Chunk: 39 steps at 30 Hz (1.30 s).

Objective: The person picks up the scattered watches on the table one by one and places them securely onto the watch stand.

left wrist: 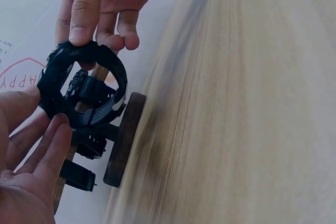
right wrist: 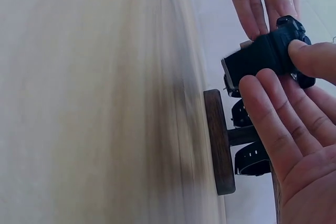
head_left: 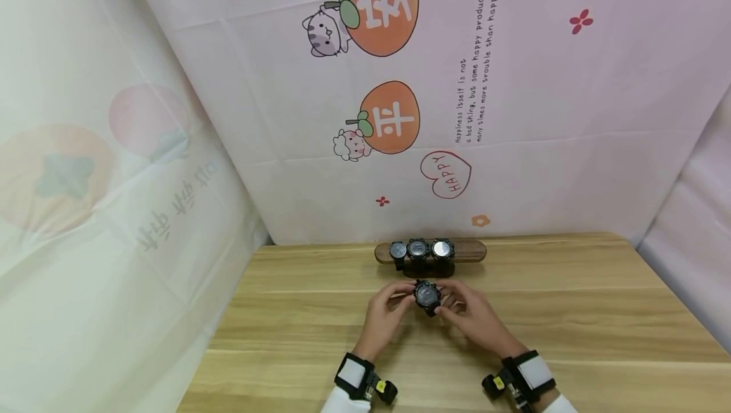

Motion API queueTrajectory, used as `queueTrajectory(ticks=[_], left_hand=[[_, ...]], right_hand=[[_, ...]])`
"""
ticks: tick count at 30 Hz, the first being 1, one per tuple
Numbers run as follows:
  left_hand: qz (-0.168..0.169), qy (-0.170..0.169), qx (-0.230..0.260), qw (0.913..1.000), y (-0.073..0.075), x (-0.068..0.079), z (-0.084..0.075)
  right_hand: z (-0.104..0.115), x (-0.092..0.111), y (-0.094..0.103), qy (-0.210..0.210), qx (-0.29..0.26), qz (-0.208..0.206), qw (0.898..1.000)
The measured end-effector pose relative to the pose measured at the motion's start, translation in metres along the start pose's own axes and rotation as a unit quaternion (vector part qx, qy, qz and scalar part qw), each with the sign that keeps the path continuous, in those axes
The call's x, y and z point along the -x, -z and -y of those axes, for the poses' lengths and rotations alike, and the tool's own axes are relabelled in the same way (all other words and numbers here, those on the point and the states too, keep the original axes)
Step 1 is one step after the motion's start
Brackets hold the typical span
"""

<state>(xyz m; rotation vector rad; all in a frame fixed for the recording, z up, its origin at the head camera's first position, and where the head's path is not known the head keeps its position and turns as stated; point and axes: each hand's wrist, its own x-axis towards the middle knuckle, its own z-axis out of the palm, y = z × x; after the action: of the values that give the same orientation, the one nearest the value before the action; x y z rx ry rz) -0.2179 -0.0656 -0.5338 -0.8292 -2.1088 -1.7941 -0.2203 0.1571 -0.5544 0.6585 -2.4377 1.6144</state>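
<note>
A black wristwatch [head_left: 427, 295] is held between both hands above the table, its round dial facing up toward the head camera. My left hand [head_left: 386, 313] pinches one side of it with thumb and fingers. On the opposite side, my right hand [head_left: 473, 319] grips it the same way. From the left wrist, the watch strap [left wrist: 118, 72] forms a closed loop, and bar and straps show through it. The right wrist view has the broad dark strap [right wrist: 257, 59] side-on, with the right thumb pressed on its upper part.
Just behind the hands stands a wooden watch stand [head_left: 473, 251] with a dark base [right wrist: 219, 145]. Three watches sit on its bar: a small one [head_left: 398, 250] at left, then a black one [head_left: 418, 248] and a bright-dialled one [head_left: 442, 249]. A printed cloth [head_left: 542, 165] hangs behind the wooden table [head_left: 297, 324].
</note>
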Motion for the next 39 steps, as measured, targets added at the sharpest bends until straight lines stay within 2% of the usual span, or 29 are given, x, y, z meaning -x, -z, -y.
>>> queueTrajectory(ticks=[8, 14, 17, 22, 25, 28, 34, 39], left_hand=[[0.025, -0.003, 0.012, 0.9996, -0.001, 0.000, -0.001], [0.050, -0.010, -0.064, 0.9966, -0.003, 0.001, -0.004], [0.055, -0.009, -0.080, 0.9953, -0.005, 0.000, -0.006], [0.052, -0.012, -0.077, 0.9956, -0.006, 0.000, -0.007], [0.052, -0.010, -0.078, 0.9956, -0.006, 0.000, -0.007], [0.057, -0.012, -0.076, 0.9954, -0.005, 0.001, -0.007], [0.070, -0.025, -0.059, 0.9955, -0.001, 0.000, -0.008], [0.080, -0.031, -0.054, 0.9948, 0.000, -0.001, -0.008]], right_hand=[[0.000, -0.001, -0.002, 0.021, 0.033, -0.005, 0.999], [0.000, -0.001, -0.001, 0.016, 0.052, -0.016, 0.998], [0.000, -0.001, -0.001, 0.008, 0.060, -0.019, 0.998], [0.004, 0.000, 0.000, 0.014, 0.056, -0.020, 0.998], [0.022, 0.001, 0.002, 0.015, 0.055, -0.018, 0.998], [0.026, 0.001, 0.002, 0.015, 0.058, -0.017, 0.998], [0.009, -0.001, 0.001, 0.016, 0.072, -0.015, 0.997], [0.007, -0.004, 0.003, 0.062, 0.097, -0.001, 0.993]])
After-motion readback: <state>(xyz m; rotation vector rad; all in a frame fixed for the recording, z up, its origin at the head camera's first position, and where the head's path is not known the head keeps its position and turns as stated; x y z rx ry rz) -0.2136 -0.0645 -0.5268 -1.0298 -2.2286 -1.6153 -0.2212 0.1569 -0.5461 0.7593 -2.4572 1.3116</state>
